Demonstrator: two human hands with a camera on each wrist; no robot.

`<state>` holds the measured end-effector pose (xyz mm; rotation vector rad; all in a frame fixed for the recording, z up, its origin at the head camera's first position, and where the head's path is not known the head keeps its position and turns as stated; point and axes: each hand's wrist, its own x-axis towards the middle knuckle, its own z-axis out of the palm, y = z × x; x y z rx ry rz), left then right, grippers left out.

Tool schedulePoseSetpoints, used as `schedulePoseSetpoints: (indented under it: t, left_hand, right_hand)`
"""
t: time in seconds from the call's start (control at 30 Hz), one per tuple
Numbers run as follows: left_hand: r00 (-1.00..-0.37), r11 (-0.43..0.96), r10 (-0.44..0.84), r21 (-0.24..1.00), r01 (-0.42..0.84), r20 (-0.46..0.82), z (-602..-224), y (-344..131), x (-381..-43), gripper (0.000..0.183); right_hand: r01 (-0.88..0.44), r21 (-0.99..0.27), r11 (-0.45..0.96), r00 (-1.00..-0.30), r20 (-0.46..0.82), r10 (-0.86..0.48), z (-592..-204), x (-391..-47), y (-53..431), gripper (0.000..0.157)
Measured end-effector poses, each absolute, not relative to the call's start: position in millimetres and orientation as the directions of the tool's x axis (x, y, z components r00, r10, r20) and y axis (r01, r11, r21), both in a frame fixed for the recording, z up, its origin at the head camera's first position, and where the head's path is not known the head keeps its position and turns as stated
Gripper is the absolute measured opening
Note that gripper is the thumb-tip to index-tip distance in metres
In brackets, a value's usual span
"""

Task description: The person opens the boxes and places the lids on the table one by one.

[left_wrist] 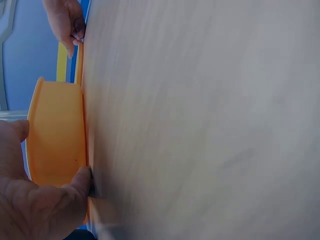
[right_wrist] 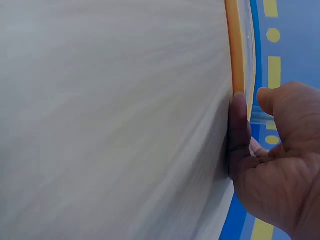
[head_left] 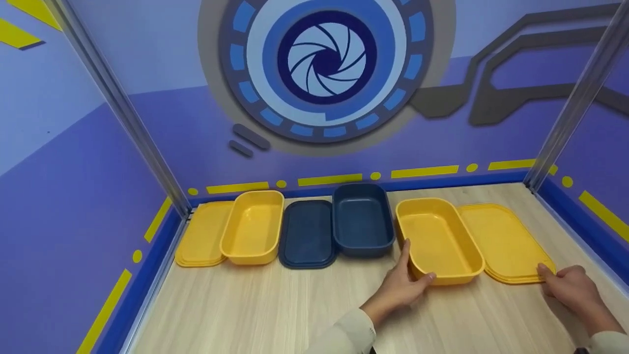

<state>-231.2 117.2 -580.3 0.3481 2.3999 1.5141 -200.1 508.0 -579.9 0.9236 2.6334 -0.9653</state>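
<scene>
My left hand [head_left: 402,287] grips the front left corner of a yellow rectangular container [head_left: 442,246], thumb at the front rim and fingers along the left side. The left wrist view shows this container [left_wrist: 57,130] low against the wooden table. At the right, my right hand [head_left: 572,287] is at the front right corner of a flat yellow lid [head_left: 511,243]. One fingertip touches the edge of the lid [right_wrist: 236,50] in the right wrist view, while the thumb stands a little above it. The lid lies beside the container.
Left of the held container stand a dark blue container [head_left: 363,221] and a dark blue lid [head_left: 308,233]. Farther left are another yellow container [head_left: 253,226] and another yellow lid [head_left: 204,233]. Printed panels [head_left: 162,123] enclose the wooden table [head_left: 275,309] at the back and sides.
</scene>
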Motion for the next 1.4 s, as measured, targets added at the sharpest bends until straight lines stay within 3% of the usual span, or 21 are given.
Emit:
schedulePoseSetpoints:
  t: [0.2,0.3,0.53,0.73,1.07,1.4]
  left_hand:
    - [-0.946,0.409,0.309,0.912,0.038,-0.1,-574.0,122.8,-234.0,0.095]
    - [-0.953,0.39,0.283,0.921,0.013,-0.106,-570.0,126.1,-237.1,0.093]
    - [-0.965,0.406,0.238,0.914,-0.001,-0.107,-565.1,134.9,-243.9,0.085]
    - [-0.974,0.435,0.2,0.9,-0.009,-0.106,-563.3,134.0,-258.9,0.077]
    - [-0.982,0.434,0.132,0.898,-0.066,-0.136,-556.5,144.1,-269.2,0.074]
    - [-0.967,0.497,0.203,0.867,-0.034,-0.154,-553.1,148.3,-270.1,0.065]
  right_hand:
    - [0.437,-0.523,0.732,-0.898,-0.305,0.317,-579.6,-192.5,505.5,0.065]
    - [0.39,-0.516,0.763,-0.919,-0.271,0.286,-579.3,-195.3,501.7,0.062]
    - [0.488,-0.428,0.761,-0.87,-0.31,0.384,-576.9,-209.0,486.7,0.063]
    - [0.544,-0.314,0.778,-0.831,-0.325,0.45,-579.9,-231.5,465.8,0.078]
    - [0.518,-0.311,0.797,-0.846,-0.322,0.425,-578.2,-252.4,455.1,0.082]
    - [0.523,-0.288,0.802,-0.843,-0.311,0.438,-579.0,-248.5,462.7,0.095]
